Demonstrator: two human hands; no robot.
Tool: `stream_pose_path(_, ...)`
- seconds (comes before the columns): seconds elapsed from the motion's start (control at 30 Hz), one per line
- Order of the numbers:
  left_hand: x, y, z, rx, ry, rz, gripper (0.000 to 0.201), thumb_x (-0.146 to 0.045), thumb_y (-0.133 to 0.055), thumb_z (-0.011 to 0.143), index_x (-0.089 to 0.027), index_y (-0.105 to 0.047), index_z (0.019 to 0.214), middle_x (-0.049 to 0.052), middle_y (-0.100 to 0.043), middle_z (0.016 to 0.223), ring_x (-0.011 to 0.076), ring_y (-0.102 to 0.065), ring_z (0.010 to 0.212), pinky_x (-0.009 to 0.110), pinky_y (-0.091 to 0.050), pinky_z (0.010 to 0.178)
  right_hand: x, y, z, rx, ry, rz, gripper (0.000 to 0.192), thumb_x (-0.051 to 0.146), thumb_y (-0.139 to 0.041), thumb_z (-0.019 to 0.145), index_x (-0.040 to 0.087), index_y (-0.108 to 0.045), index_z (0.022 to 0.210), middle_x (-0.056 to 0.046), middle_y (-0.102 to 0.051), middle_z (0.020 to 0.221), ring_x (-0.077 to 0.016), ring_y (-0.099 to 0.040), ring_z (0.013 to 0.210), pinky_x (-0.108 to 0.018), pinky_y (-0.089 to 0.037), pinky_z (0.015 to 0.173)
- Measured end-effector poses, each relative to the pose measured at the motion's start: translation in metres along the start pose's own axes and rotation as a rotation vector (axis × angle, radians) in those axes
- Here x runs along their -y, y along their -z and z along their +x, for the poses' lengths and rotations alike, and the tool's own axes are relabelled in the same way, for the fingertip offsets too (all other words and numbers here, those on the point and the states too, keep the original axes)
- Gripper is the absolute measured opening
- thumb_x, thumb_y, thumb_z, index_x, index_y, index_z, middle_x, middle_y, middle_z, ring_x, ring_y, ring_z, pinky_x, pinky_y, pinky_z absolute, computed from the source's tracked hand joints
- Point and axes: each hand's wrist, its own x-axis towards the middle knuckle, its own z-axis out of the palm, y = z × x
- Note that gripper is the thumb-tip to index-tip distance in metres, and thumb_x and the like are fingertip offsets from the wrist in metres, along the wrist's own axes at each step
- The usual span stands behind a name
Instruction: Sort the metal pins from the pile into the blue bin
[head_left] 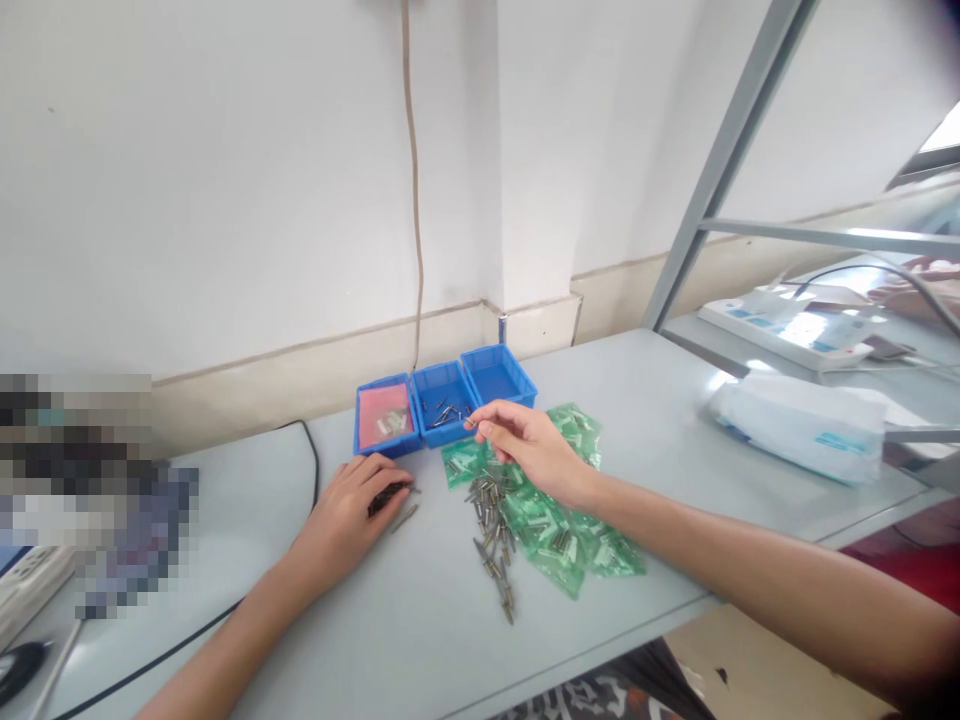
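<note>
My left hand (352, 510) rests on the table with its fingers curled round a bunch of slim dark metal pins (388, 494). One loose pin (405, 518) lies just beside its fingertips. Over the front edge of the middle blue bin (450, 436), my right hand (525, 445) pinches a small metal pin (470, 421) between thumb and forefinger. Several similar pins (448, 411) lie inside that bin. Below my right hand, a heap of metal pins (491, 510) spreads over the table beside green plastic bags (544, 545) that contain more small parts.
The left blue bin (386, 450) holds a pinkish sheet and a small bag; another blue bin (499, 375) stands at the right. A black cable (311, 460) crosses the table. At right are a metal frame (727, 150) and a white soft pack (802, 425). A blurred person is at left.
</note>
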Motion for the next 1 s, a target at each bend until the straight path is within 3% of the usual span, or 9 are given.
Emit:
stream_pose_path(0.3, 0.0025, -0.0002, 0.0003, -0.003, -0.002, -0.034, 0.024, -0.04, -0.053, 0.112, -0.025, -0.072, 0.11, 0.008, -0.072, 0.108, 0.024, -0.066, 0.099, 0.04, -0.053, 0.093, 0.0026, -0.0003, -0.0015, -0.001, -0.025, 0.056, 0.031, 0.051, -0.071, 0.099, 0.022, -0.075, 0.107, -0.001, -0.065, 0.093, -0.0127, -0.049, 0.066, -0.029, -0.038, 0.061)
stream_pose_path(0.53, 0.0009, -0.0003, 0.0005, 0.014, 0.029, -0.061, 0.02, -0.04, -0.054, 0.112, -0.024, -0.067, 0.108, 0.006, -0.071, 0.106, 0.0236, -0.065, 0.098, 0.039, -0.05, 0.09, -0.0017, 0.0019, -0.0008, 0.176, -0.149, 0.358, 0.034, 0.05, -0.078, 0.096, 0.019, -0.076, 0.109, 0.001, -0.056, 0.082, -0.0118, -0.043, 0.065, -0.027, -0.033, 0.059)
stream_pose_path(0.7, 0.0011, -0.0011, 0.0005, 0.039, 0.037, -0.078, 0.019, -0.038, -0.053, 0.113, -0.024, -0.065, 0.108, 0.005, -0.07, 0.106, 0.0232, -0.064, 0.099, 0.039, -0.049, 0.092, -0.0017, 0.0008, -0.0024, 0.23, -0.211, 0.508, 0.028, 0.043, -0.077, 0.099, 0.017, -0.075, 0.109, 0.003, -0.049, 0.077, -0.0102, -0.039, 0.062, -0.027, -0.031, 0.061)
stream_pose_path(1.0, 0.0023, -0.0039, -0.0008, 0.02, 0.024, -0.075, 0.02, -0.037, -0.053, 0.113, -0.025, -0.069, 0.114, 0.005, -0.071, 0.107, 0.0236, -0.063, 0.099, 0.038, -0.048, 0.091, -0.0041, 0.0012, 0.0, 0.146, -0.132, 0.321, 0.031, 0.046, -0.078, 0.096, 0.02, -0.076, 0.112, 0.0, -0.057, 0.089, -0.0116, -0.046, 0.068, -0.029, -0.035, 0.064)
